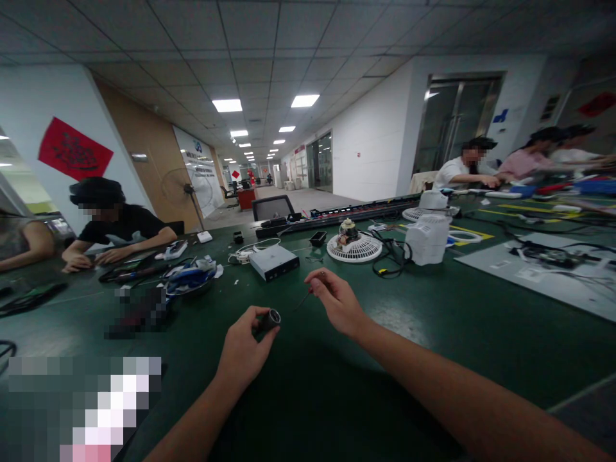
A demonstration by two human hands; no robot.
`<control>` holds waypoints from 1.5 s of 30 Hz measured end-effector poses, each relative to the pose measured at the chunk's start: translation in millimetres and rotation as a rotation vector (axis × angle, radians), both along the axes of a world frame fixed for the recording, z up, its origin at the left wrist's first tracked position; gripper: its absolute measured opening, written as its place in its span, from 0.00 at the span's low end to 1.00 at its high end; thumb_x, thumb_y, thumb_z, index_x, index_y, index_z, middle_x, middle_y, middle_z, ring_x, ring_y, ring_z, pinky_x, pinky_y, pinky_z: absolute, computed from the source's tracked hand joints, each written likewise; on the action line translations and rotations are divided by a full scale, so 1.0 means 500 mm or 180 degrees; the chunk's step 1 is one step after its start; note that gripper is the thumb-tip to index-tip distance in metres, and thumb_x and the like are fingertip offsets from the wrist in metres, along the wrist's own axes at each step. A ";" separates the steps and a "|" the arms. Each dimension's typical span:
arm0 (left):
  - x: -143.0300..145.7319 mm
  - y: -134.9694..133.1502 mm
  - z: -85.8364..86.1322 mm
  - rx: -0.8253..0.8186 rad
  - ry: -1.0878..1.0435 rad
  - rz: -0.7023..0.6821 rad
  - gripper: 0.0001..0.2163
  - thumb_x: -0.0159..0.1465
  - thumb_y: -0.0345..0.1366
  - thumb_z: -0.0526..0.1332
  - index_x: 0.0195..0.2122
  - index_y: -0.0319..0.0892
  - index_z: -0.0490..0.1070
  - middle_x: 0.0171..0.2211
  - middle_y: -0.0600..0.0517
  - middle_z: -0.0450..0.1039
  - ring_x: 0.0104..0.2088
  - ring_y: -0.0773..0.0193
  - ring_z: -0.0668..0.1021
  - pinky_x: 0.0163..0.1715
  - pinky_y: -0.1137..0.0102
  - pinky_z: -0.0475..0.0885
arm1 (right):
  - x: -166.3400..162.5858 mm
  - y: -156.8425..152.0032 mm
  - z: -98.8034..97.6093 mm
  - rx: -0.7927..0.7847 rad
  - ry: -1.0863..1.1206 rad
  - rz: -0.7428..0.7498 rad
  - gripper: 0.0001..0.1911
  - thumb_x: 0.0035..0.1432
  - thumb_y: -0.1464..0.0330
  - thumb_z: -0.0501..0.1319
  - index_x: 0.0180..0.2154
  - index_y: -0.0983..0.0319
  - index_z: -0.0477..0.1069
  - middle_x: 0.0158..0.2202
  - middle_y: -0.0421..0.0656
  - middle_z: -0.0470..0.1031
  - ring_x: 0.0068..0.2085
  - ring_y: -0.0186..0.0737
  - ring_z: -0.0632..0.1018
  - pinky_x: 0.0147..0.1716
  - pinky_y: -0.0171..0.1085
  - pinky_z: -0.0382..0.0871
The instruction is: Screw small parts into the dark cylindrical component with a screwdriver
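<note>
My left hand (240, 353) is closed on a small dark cylinder (273, 318), gripping it between thumb and fingers with its round, light-rimmed end turned up and to the right. My right hand (339, 305) pinches a thin screwdriver (303, 298) with a reddish part near the fingers. Its slender shaft slants down and left, and the tip is apart from the cylinder. Beyond both hands a silver box-shaped drive (274, 262) lies on the green table (298, 398). Near it are a small black open box (317, 239) and a round white grille (355, 249) with a motor on top.
A white plastic housing (427, 240) stands at right beside a black cable (392, 253). Farther right lies a grey panel (539, 276) with wiring. At left are a blue bundle (192, 274) and a person in black (125, 224). Other people sit at far right.
</note>
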State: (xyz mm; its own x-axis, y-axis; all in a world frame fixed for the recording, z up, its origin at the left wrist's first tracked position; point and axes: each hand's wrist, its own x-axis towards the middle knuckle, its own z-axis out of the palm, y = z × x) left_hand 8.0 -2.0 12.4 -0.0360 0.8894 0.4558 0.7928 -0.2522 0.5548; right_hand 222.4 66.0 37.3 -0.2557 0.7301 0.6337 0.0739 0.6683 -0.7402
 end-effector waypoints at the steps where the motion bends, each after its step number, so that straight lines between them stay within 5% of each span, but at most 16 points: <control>1: 0.001 0.000 0.000 -0.0008 -0.0009 0.0000 0.12 0.59 0.37 0.65 0.44 0.44 0.72 0.34 0.51 0.80 0.32 0.56 0.82 0.32 0.62 0.77 | -0.002 0.001 -0.004 -0.0075 0.0108 0.0149 0.12 0.68 0.61 0.54 0.41 0.61 0.71 0.34 0.41 0.73 0.36 0.37 0.74 0.37 0.37 0.68; 6: 0.004 -0.003 -0.001 -0.0029 -0.0102 -0.0168 0.11 0.59 0.36 0.65 0.44 0.45 0.72 0.34 0.52 0.80 0.33 0.58 0.82 0.34 0.63 0.77 | -0.006 0.000 -0.014 -0.0168 -0.0119 0.0641 0.11 0.67 0.61 0.55 0.42 0.62 0.70 0.33 0.42 0.75 0.35 0.37 0.77 0.38 0.37 0.70; 10: 0.007 -0.004 0.001 -0.0012 -0.0102 -0.0375 0.11 0.58 0.34 0.65 0.43 0.45 0.73 0.35 0.52 0.80 0.36 0.57 0.81 0.36 0.63 0.76 | -0.006 -0.005 -0.010 -0.0037 -0.0383 0.0367 0.10 0.67 0.63 0.55 0.39 0.62 0.70 0.32 0.42 0.75 0.35 0.37 0.77 0.38 0.38 0.70; 14: 0.007 -0.005 0.003 0.0027 -0.0081 -0.0444 0.11 0.58 0.34 0.65 0.43 0.44 0.73 0.36 0.51 0.80 0.36 0.58 0.81 0.38 0.62 0.76 | -0.007 -0.004 -0.009 -0.0229 -0.0264 0.0715 0.09 0.67 0.63 0.56 0.39 0.62 0.69 0.32 0.42 0.76 0.35 0.37 0.78 0.38 0.38 0.71; 26: 0.001 0.000 -0.001 0.0060 0.0048 -0.0179 0.12 0.58 0.37 0.65 0.43 0.44 0.73 0.33 0.51 0.79 0.33 0.57 0.81 0.34 0.62 0.77 | -0.010 -0.005 -0.006 -0.0440 -0.0260 0.0789 0.09 0.66 0.64 0.57 0.39 0.62 0.70 0.33 0.43 0.77 0.36 0.38 0.79 0.38 0.38 0.71; 36: 0.004 -0.001 -0.004 0.0123 0.0105 -0.0195 0.10 0.58 0.35 0.65 0.42 0.45 0.74 0.35 0.51 0.79 0.34 0.57 0.81 0.31 0.64 0.76 | -0.004 -0.012 -0.002 -0.0038 -0.0451 0.0571 0.08 0.66 0.65 0.56 0.39 0.62 0.70 0.32 0.42 0.77 0.35 0.38 0.79 0.38 0.37 0.71; 45: 0.005 -0.003 -0.004 0.0072 0.0205 -0.0402 0.10 0.57 0.33 0.65 0.41 0.45 0.74 0.36 0.52 0.79 0.36 0.58 0.80 0.37 0.63 0.76 | -0.006 -0.010 -0.008 -0.0170 -0.0565 0.0879 0.09 0.68 0.64 0.53 0.38 0.62 0.68 0.31 0.41 0.74 0.32 0.36 0.77 0.35 0.36 0.70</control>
